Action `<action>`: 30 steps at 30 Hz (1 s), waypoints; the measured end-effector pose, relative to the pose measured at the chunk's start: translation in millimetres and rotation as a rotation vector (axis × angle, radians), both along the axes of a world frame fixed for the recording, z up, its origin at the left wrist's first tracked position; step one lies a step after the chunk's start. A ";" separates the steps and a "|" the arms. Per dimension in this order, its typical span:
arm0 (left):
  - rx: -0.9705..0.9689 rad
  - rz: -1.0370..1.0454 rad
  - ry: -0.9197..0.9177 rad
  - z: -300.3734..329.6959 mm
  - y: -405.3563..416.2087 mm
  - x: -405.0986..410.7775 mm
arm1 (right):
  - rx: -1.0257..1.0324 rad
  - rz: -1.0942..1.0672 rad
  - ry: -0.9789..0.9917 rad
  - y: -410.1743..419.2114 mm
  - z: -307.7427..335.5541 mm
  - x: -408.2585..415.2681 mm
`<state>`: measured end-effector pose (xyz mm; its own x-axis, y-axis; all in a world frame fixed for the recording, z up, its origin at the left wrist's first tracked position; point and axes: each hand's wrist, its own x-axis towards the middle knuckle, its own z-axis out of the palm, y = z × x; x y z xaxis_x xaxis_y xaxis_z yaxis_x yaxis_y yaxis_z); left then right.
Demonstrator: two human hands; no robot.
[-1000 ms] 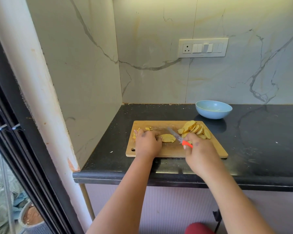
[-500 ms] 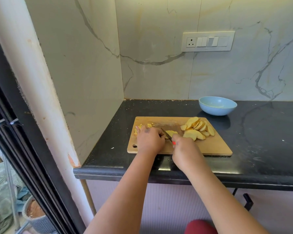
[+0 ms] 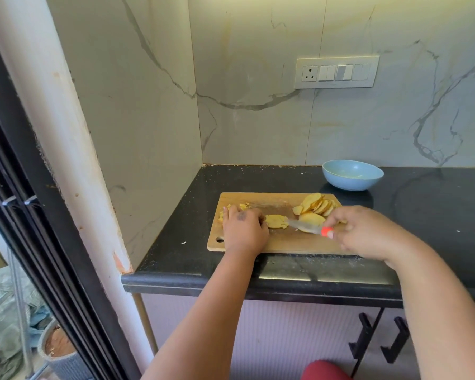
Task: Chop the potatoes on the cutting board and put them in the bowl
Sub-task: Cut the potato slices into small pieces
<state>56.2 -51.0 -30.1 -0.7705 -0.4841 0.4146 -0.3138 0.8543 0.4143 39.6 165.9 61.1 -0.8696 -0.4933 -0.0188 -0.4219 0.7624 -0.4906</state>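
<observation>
The left hand (image 3: pixel 244 229) lay knuckles up on the left part of the wooden cutting board (image 3: pixel 279 244), its grip curled down against the left end of a potato piece (image 3: pixel 277 221), holding it flat on the wood. The right hand (image 3: pixel 368 233) had its grip closed round the orange handle of a knife (image 3: pixel 310 228); only the handle's tip showed past the thumb, and the blade pointed left, lying low across the board with its tip just beside the held piece. Both forearms reached in from the near edge, the right one crossing the board's near right corner.

A fan of potato slices (image 3: pixel 317 205) sat at the far right of the board, overlapping each other, pale yellow with thin brownish edges. Smaller bits (image 3: pixel 243 206) lay at the far left, partly hidden behind the left hand.

The pale blue bowl (image 3: pixel 353 175) stood on the black surface (image 3: pixel 422 204) just beyond the board's far right corner, apart from it. Whether it held any potato could not be told.
</observation>
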 end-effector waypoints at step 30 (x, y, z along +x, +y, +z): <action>-0.482 0.131 -0.733 32.4 -5.2 -35.9 | -0.561 -0.178 0.335 -50.5 -92.4 -48.7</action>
<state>20.3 -56.2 2.3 -0.8730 -0.4873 0.0205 -0.4667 0.8224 -0.3252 -9.2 115.3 -31.3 -0.8526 -0.1986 0.4834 -0.5120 0.5027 -0.6965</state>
